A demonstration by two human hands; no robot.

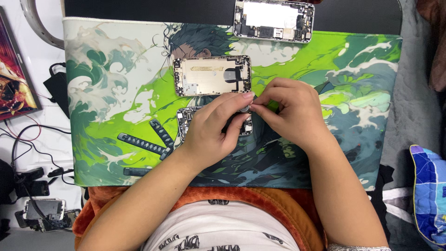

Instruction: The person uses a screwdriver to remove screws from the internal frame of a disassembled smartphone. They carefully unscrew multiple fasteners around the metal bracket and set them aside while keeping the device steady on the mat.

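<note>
- Both hands, left hand [209, 135] and right hand [290, 111], pinch a small round grey part [245, 108], possibly a button, above the opened phone frame [186, 120] mid-surface.
- Next calls for steady seating.
- Gold empty phone shell [211, 75] lies just beyond.

Bare mat [116, 83] lies left; open phone shell [212, 75] blocks ahead.

A large desk mat [116, 93] printed in green, white and teal waves is spread over a dark surface. To the left, a white tabletop [28, 116] is crossed by black cables [23, 139]. A grey floor [409, 116] and a blue patterned cushion [429, 200] are seen at right.
</note>
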